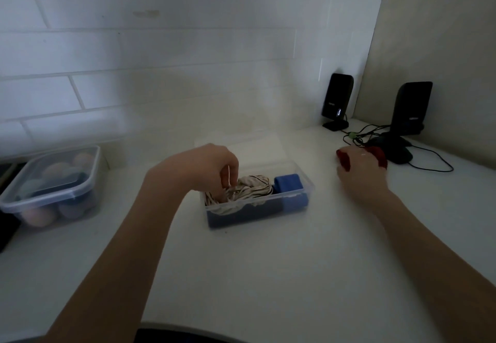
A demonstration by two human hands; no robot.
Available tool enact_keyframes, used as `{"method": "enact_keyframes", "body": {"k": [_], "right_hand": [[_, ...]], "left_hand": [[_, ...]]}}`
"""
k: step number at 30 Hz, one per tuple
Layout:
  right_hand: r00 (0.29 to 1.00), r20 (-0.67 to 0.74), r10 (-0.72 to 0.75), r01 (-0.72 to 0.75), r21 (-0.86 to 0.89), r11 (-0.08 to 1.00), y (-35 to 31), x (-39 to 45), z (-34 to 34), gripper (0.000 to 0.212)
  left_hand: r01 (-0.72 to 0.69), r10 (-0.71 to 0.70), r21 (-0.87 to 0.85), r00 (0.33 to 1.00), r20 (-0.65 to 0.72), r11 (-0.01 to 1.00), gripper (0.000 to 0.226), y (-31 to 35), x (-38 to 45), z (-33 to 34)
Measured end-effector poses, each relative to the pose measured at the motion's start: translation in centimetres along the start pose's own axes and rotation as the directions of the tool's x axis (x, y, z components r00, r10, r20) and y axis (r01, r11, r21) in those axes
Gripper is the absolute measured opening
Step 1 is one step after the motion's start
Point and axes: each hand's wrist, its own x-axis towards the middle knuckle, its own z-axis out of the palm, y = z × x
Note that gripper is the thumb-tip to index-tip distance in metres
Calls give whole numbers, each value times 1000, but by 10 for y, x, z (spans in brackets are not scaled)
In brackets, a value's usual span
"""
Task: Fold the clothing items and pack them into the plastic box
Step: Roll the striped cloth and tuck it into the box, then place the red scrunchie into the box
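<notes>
A clear plastic box (300,197) stands in the middle of the white table. Inside it lie a cream striped cloth (249,191), crumpled at the left, and a folded blue item (288,181) at the right, with darker blue fabric underneath. My left hand (206,167) hangs over the box's left end, and its curled fingers pinch the cream cloth. To the right of the box, my right hand (358,173) grips a red cloth item (378,154) on the table; most of that item is hidden under the hand.
A lidded clear container (48,181) with round pale objects stands at the left. Two black speakers (336,99) (410,109), a dark mouse (394,149) and cables lie at the back right corner. The box's clear lid (241,149) lies behind the box. A tiled wall closes the back.
</notes>
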Motion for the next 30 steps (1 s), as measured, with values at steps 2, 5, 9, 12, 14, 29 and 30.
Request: {"method": "enact_keyframes", "body": {"k": [2, 5, 9, 12, 14, 29, 30], "right_hand": [[997, 73, 16, -12, -47, 999, 2, -1, 7, 46], [999, 39, -13, 16, -66, 998, 4, 1, 13, 37], [999, 44, -28, 28, -3, 1000, -1, 1, 12, 41], [997, 79, -23, 20, 36, 999, -4, 0, 13, 41], [997, 79, -19, 19, 0, 1000, -5, 0, 15, 43], [997, 48, -64, 64, 1, 998, -7, -5, 13, 29], [997, 42, -65, 64, 23, 998, -7, -5, 13, 26]], "left_hand": [[-21, 22, 114, 1000, -12, 993, 23, 5, 5, 6], [-15, 13, 133, 1000, 16, 991, 23, 7, 11, 12], [-14, 9, 99, 998, 55, 995, 23, 5, 12, 14], [-68, 68, -12, 997, 38, 998, 25, 1, 8, 12], [-128, 128, -152, 992, -8, 980, 27, 0, 2, 7], [97, -71, -81, 958, 276, 992, 43, 38, 10, 5], [110, -85, -67, 949, 302, 992, 38, 40, 12, 5]]}}
